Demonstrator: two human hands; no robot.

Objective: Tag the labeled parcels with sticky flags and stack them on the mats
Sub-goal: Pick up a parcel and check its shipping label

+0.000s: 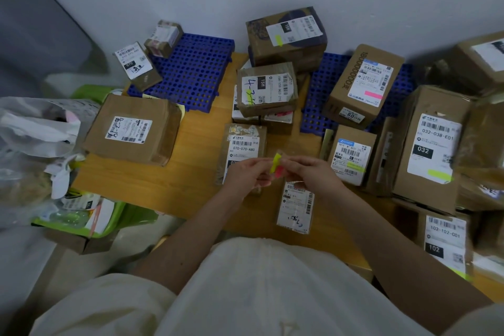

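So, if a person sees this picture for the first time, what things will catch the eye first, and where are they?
First come the two hands in the centre: the left hand and right hand hold bright yellow and pink sticky flags between them, above a wooden table. Brown parcels with white labels crowd around, such as the big 032 box at the right. Two blue perforated mats lie at the back, left and right.
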